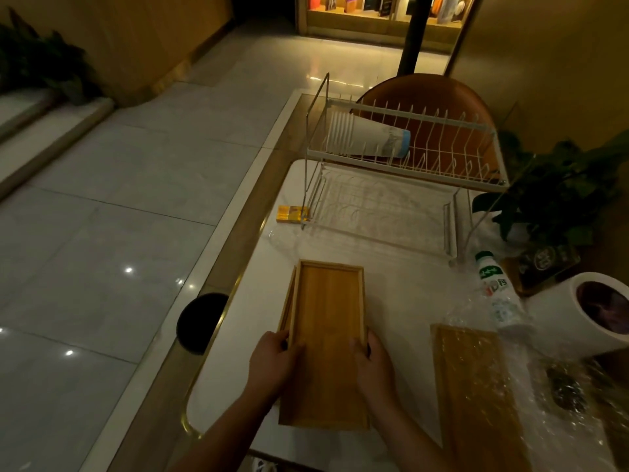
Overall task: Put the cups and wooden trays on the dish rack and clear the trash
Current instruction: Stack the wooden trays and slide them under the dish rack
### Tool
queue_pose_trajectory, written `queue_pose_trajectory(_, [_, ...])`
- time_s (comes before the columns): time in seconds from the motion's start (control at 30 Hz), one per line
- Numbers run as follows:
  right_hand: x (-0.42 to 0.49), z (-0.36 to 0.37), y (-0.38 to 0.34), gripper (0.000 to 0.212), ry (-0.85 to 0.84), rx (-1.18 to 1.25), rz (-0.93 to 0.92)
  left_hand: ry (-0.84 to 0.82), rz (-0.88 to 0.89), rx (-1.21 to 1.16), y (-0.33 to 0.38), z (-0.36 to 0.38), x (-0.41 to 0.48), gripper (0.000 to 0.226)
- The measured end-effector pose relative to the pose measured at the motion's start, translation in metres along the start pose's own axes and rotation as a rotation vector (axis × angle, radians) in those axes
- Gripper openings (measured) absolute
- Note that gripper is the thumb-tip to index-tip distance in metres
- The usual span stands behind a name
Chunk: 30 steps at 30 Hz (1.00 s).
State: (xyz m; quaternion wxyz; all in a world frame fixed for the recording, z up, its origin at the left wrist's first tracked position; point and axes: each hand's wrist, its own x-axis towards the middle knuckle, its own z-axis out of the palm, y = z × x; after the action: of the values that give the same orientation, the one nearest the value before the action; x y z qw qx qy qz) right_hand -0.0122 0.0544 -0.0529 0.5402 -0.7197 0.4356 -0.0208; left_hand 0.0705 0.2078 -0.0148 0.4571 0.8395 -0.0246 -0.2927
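Observation:
A stack of wooden trays [326,311] lies on the white table [245,321] in front of me. My left hand [272,361] grips its left edge and my right hand [372,366] grips its right edge, thumbs on top. Another wooden tray [473,393], partly under clear plastic wrap, lies to the right. A white two-tier dish rack [401,172] stands at the far end of the table, with a white paper cup [371,136] lying on its side on the upper tier. An empty plastic bottle [495,289] lies right of the trays.
A black bin [200,321] stands on the floor left of the table. A small yellow box [292,213] sits by the rack's left foot. A white roll [592,311], crumpled plastic wrap [571,396], a potted plant [558,195] and a brown chair [429,97] crowd the right and far sides.

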Motion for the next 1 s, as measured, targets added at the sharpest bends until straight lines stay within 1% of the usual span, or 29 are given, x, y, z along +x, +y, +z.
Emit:
queue_pose_trajectory(0.1, [0.002,0.009,-0.003,0.046,0.073,-0.071,-0.005,0.021,0.039,0.112,0.0,-0.006,0.016,0.031])
queue_pose_trajectory(0.17, [0.005,0.015,-0.005,0.045,0.093,-0.091,-0.007,0.012,0.074,0.177,0.0,-0.009,0.028,0.027])
queue_pose_trajectory(0.27, [0.012,0.023,-0.01,0.05,0.109,-0.114,0.027,0.0,0.087,0.235,-0.003,-0.011,0.043,0.024])
queue_pose_trajectory(0.37, [0.018,0.029,-0.011,0.047,0.139,-0.128,0.038,-0.004,0.101,0.303,-0.008,-0.011,0.05,0.026])
queue_pose_trajectory(0.53, [0.02,0.035,-0.007,0.043,0.15,-0.19,0.015,0.029,0.113,0.339,-0.022,-0.01,0.051,0.027])
queue_pose_trajectory(0.63, [0.02,0.038,-0.004,0.043,0.133,-0.196,0.008,0.031,0.113,0.332,-0.028,-0.009,0.052,0.028])
queue_pose_trajectory(0.83, [0.023,0.039,-0.001,0.041,0.14,-0.204,-0.004,0.073,0.139,0.407,-0.033,-0.007,0.055,0.033])
queue_pose_trajectory(1.0, [0.024,0.043,0.0,0.042,0.143,-0.209,-0.006,0.099,0.127,0.382,-0.037,-0.007,0.056,0.035])
